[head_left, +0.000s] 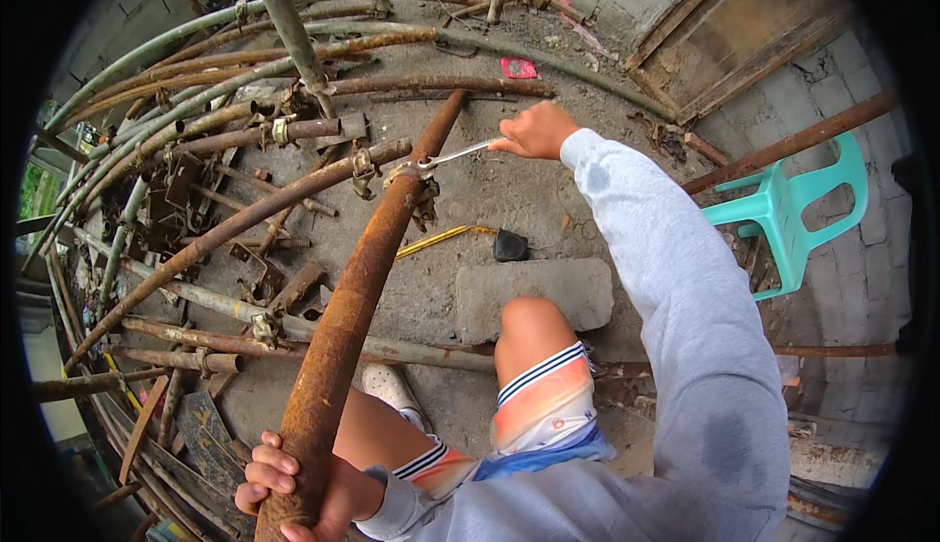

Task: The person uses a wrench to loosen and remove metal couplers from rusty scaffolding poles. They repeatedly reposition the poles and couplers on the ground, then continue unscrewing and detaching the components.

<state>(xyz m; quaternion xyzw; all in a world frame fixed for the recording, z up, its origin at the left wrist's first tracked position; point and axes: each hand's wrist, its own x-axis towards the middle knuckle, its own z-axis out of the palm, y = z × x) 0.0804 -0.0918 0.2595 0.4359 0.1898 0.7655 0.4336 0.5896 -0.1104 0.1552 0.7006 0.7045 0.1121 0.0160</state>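
Observation:
A long rusty steel pipe (357, 287) slants up and away from me. Near its lower end my left hand (304, 488) is wrapped round it. Farther up, a scaffold clamp (421, 185) encircles the pipe. My right hand (534, 131) is closed on the handle of a silver wrench (460, 155), whose head sits at the clamp's bolt. Just left of that clamp, a second clamp (363, 172) is fixed on another rusty pipe (245, 224) that runs down to the left.
Many rusty and grey pipes (225, 82) lie heaped at the left and back. A concrete block (534, 292) lies before my knee, with a black tape measure (510, 245), its yellow tape out, beyond it. A turquoise plastic chair (788, 214) lies tipped at the right.

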